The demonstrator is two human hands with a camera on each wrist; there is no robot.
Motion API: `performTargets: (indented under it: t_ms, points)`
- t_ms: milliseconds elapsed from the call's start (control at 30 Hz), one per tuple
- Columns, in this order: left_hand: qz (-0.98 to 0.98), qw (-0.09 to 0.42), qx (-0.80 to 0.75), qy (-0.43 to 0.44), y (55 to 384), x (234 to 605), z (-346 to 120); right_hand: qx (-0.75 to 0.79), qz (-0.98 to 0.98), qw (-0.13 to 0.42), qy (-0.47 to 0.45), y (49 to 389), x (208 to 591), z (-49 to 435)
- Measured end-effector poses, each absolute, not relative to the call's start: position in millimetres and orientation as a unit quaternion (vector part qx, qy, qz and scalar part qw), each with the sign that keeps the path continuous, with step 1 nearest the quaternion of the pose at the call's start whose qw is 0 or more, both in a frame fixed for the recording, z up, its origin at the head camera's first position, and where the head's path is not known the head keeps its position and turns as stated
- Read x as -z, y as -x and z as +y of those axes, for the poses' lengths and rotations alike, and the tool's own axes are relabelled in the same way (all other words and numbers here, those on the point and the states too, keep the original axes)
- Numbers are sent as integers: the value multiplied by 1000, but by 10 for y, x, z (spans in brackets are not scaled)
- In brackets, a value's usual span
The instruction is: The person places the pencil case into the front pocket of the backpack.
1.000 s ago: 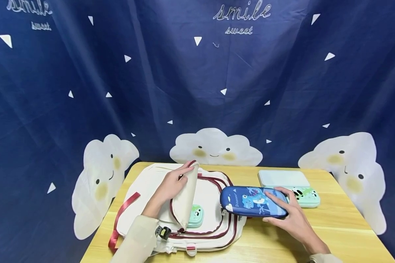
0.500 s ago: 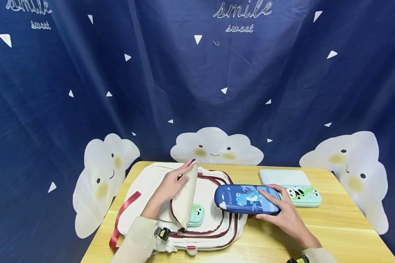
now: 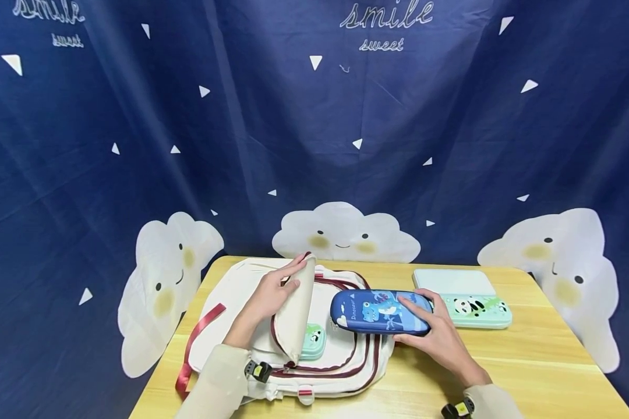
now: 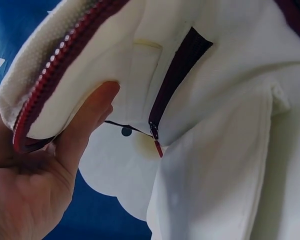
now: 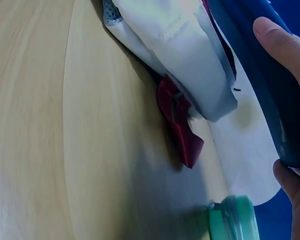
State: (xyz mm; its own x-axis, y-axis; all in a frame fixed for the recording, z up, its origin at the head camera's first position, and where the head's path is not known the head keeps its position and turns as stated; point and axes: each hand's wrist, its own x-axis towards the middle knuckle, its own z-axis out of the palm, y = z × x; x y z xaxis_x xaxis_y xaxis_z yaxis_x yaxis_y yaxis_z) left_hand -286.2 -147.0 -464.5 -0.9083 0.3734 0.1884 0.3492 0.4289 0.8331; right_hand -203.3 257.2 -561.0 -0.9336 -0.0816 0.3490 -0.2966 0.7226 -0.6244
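Observation:
A white backpack (image 3: 225, 308) with dark red zips lies flat on the table. My left hand (image 3: 269, 295) pinches the edge of its front flap (image 3: 297, 317) and holds it raised; in the left wrist view the thumb is inside the flap (image 4: 32, 100) by the red zip. A green panda pencil case (image 3: 313, 341) sits partly under that flap in the opened pocket. My right hand (image 3: 440, 331) grips a blue dinosaur pencil case (image 3: 380, 312) by its right end, above the backpack's right side. In the right wrist view the thumb presses the blue case's side (image 5: 260, 75).
At the right rear of the wooden table (image 3: 545, 355) lie a pale flat case (image 3: 453, 281) and another green panda pencil case (image 3: 479, 312). A red ribbon strap (image 3: 201, 326) trails off the backpack's left side. A dark blue cloud-print curtain (image 3: 314, 145) hangs behind.
My right hand has carried the blue pencil case leftward, further over the backpack and closer to the raised flap. The left hand keeps its hold on the flap, nearly unmoved.

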Motion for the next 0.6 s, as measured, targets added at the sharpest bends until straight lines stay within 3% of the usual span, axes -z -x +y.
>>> performTargets:
  t_ms: [600]
  points:
    - [843, 16, -499, -201, 2840, 4627, -1449, -347, -917, 160, -115, 2162, 5637, 2294]
